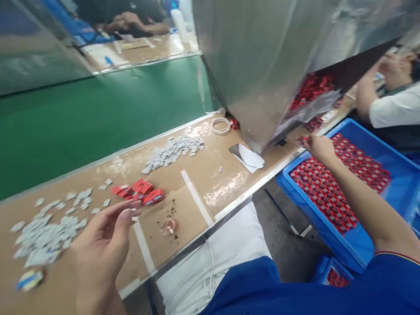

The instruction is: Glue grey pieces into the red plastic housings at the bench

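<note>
- Fingers of the right hand [323, 148] are closed in a pinch on a small red piece [302, 139], held above the corner of a blue plastic crate [315, 210] nearest the counter [210, 151]. The crate stands just off the counter's near edge, which we judge keeps it within easy reach.
- Red items [341, 183] fill the crate in close rows, a packing that we judge makes them easy to take one at a time.
- Fingers of the left hand [98, 249] are released and loosely curved, with nothing visible in them. This hand is nearest the red cartons [141, 192] and a loose pile of grey-white tags [42, 236].
- Second tag pile [172, 153] lies toward the counter's far edge, near a roll of clear tape [221, 125] and a white sheet [251, 156].
- Metal hood [256, 65] hides the far end of the counter; a clear bag of red items [311, 105] shows only in part beneath it.
- Co-worker's hands [393, 70] are cut off by the right edge of the view, so we cannot tell what they hold.
- Lower blue crate [330, 271] is partly hidden by the person's blue sleeve [361, 284].
- Small red piece is blurred; it is probably one of the crate's items.
</note>
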`<act>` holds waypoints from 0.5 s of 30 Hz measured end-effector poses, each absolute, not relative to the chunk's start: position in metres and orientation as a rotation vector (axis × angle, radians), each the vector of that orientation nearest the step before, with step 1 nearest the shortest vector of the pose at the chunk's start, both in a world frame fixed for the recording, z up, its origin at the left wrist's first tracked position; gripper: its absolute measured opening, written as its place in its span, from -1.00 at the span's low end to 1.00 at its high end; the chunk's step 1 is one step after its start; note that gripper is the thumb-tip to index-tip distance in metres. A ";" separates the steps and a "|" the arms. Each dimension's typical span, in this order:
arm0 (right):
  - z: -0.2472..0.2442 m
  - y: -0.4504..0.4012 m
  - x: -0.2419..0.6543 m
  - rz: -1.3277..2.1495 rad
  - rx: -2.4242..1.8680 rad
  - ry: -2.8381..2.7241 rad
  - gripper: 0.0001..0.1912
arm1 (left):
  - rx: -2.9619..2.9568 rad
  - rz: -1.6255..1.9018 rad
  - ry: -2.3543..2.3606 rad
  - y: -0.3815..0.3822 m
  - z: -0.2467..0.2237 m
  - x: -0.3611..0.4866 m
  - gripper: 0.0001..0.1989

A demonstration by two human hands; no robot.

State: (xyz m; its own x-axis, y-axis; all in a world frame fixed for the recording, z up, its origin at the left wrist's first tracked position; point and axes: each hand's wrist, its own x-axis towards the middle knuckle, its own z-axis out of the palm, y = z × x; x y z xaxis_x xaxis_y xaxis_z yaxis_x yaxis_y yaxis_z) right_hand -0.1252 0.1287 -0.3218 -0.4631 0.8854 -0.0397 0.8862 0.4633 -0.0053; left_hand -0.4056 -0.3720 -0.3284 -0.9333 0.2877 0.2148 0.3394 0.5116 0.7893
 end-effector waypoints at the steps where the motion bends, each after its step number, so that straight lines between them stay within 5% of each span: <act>1: -0.327 0.151 -0.133 -0.023 1.685 2.583 -0.74 | -0.492 -1.338 -2.689 -0.385 -0.335 -0.413 -0.88; 8: -0.352 0.231 -0.157 -0.054 1.849 2.612 -0.19 | -0.689 -1.126 -2.876 -0.409 -0.372 -0.442 -0.68; 12: -0.354 0.208 -0.134 0.016 1.957 2.652 -0.06 | -0.820 -1.036 -2.961 -0.378 -0.384 -0.458 -0.58; 15: -0.339 0.141 -0.117 0.077 1.684 2.860 -0.05 | -0.860 -1.048 -2.944 -0.368 -0.388 -0.468 -0.68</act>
State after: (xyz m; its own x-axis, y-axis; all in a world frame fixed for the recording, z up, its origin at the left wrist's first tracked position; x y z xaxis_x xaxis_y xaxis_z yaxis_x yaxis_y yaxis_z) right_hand -0.1170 0.1413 -0.3393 -0.4738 0.8629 0.1757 0.8712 0.4885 -0.0499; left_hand -0.4676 -0.3683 -0.3877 -0.8545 0.5130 0.0811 0.4488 0.6507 0.6125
